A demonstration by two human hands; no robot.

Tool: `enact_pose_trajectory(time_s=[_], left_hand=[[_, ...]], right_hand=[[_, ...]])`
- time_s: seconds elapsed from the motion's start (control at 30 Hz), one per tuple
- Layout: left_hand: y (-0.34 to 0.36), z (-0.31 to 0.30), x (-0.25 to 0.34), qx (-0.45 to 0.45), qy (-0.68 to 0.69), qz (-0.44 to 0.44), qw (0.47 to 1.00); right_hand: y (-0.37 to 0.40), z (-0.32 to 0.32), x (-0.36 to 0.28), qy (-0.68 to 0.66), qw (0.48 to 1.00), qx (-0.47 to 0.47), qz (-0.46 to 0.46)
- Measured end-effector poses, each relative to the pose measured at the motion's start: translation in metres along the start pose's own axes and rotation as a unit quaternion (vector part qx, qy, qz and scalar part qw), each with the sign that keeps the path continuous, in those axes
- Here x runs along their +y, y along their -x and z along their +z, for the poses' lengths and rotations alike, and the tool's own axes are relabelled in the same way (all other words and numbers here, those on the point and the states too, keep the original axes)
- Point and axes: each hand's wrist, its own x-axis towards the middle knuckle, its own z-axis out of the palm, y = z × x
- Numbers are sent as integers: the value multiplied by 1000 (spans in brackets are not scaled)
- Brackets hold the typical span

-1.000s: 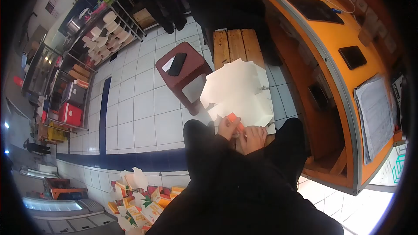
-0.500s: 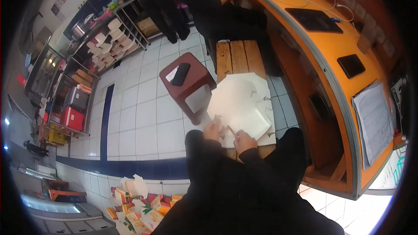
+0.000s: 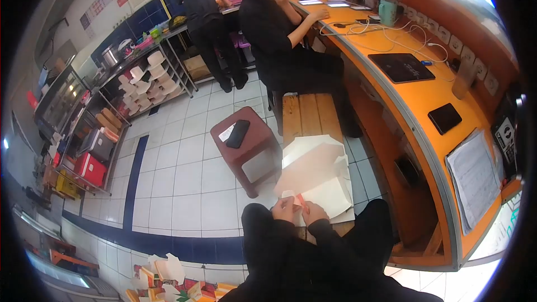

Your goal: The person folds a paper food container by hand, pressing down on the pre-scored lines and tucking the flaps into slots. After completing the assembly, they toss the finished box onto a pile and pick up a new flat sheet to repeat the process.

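A white cardboard box blank [image 3: 307,168] lies on a stack of similar flat white sheets [image 3: 330,196] on the wooden bench [image 3: 305,113] between my knees. Part of it is folded up, with its left side raised. At its near-left corner, my left hand [image 3: 284,209] pinches a small flap. Close beside it, my right hand [image 3: 315,212] is closed on the same corner, next to a reddish-orange strip of the card. My fingertips partly hide the folds there.
Left of the bench stands a maroon stool [image 3: 241,151] with a black phone [image 3: 239,133] on it. An orange counter [image 3: 411,100] runs along the right. A seated person [image 3: 279,39] is ahead, another stands beyond. Printed boxes [image 3: 168,279] are piled at lower left.
The view has tilted up, showing more of the people and counter. The blank, lying flatter before, now has its left side folded up. Both hands stay at its near corner.
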Motion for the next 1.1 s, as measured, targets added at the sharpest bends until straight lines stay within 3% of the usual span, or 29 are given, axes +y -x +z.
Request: enact_pose_trajectory(time_s=[0.23,0.53,0.6,0.73,0.8,0.9,1.03,1.1], left_hand=[[1,1,-14,-55,-57,31,996],[4,1,4,-43,9,-8,999],[4,1,-1,-45,-129,56,989],[7,4,-5,-57,-137,110,983],[12,4,0,-58,-274,191,941],[20,8,10,-45,-362,161,917],[26,10,13,-73,-365,200,907],[27,12,11,-66,-291,167,940]], right_hand=[[-1,3,1,-21,1000,15,-8],[2,-5,-4,-20,1000,-10,13],[2,-3,0,-24,1000,6,-9],[-1,8,9,-38,998,44,-31],[-2,9,12,-51,997,45,-36],[-4,7,11,-65,996,43,-39],[-4,2,3,-56,997,42,-36],[-5,-1,-1,-63,997,31,-30]])
